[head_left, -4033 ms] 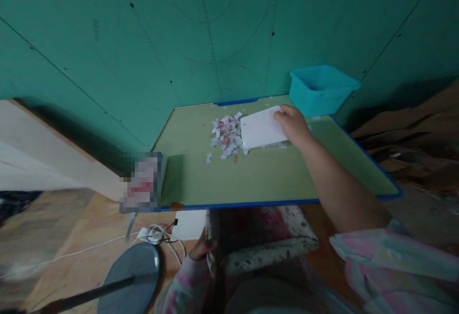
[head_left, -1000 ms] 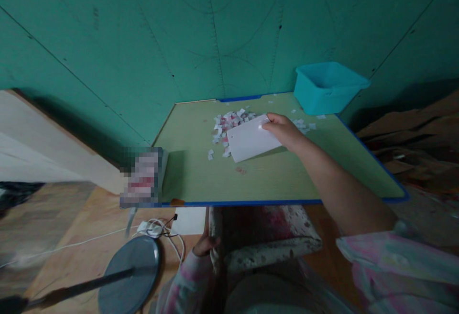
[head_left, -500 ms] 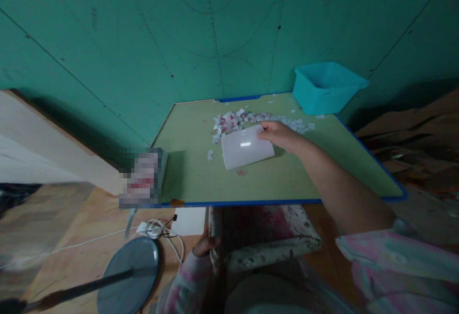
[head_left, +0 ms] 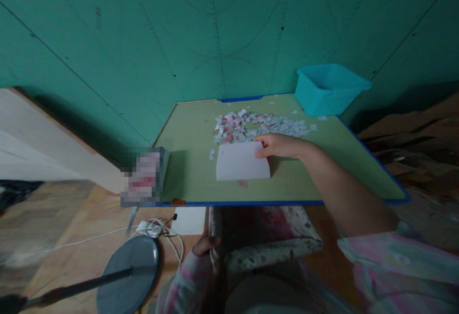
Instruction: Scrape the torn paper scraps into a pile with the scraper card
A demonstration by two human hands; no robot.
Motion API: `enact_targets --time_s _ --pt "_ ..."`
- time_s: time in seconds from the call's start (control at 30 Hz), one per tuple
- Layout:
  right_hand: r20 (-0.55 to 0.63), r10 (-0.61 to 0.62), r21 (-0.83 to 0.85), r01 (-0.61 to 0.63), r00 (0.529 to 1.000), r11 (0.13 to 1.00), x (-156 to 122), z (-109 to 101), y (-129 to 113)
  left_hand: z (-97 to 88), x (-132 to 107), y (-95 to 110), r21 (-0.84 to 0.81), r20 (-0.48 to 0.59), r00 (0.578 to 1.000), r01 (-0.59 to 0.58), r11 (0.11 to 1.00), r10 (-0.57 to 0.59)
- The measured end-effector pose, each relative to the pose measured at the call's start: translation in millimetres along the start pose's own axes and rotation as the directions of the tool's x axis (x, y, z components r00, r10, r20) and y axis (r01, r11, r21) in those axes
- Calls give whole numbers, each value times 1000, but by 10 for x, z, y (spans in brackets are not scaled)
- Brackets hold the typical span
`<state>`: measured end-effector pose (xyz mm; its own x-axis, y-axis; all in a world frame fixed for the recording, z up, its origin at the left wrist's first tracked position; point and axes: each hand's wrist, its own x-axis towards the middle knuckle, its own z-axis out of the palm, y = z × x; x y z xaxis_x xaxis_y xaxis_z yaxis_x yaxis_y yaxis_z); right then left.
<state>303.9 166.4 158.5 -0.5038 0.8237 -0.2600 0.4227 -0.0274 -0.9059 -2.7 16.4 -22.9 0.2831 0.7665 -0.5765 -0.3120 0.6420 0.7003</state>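
My right hand [head_left: 278, 146] pinches a white, slightly bent sheet [head_left: 241, 163] at its upper right corner, thumb on the near face. The sheet has a small mark or hole near its upper left corner and a smooth surface. Just beyond it lies a spread of small white and pink paper pieces [head_left: 233, 124] on the pale green tabletop [head_left: 193, 175]. Below the table's front edge, my left hand [head_left: 205, 244] is closed around the left side of a stained white frame-like thing [head_left: 267, 253]; its fingers are partly hidden.
A turquoise plastic bin [head_left: 328, 99] stands at the table's back right corner. A blurred-out box [head_left: 145, 180] is at the front left. On the floor side are a round grey base with a pole [head_left: 129, 276], white cables [head_left: 172, 237] and a white box [head_left: 189, 221].
My right hand has drawn the white sheet toward me and a little left, and its tilt has changed. More paper pieces show behind it. My left hand stays in place.
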Motion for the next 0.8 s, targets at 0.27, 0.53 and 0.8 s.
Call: enact_targets --time_s 0.27,0.53,0.8 --pt "-115 -37 -20 35 993 999 0 -57 16 95 -31 103 29 86 995 40 999 -42" --pt "19 30 -24 -30 999 999 1 121 -40 187 -79 146 48 67 998 -15 999 12" --pt "54 -34 29 33 998 999 -21 89 -51 157 -86 192 79 21 1000 -13 997 12"
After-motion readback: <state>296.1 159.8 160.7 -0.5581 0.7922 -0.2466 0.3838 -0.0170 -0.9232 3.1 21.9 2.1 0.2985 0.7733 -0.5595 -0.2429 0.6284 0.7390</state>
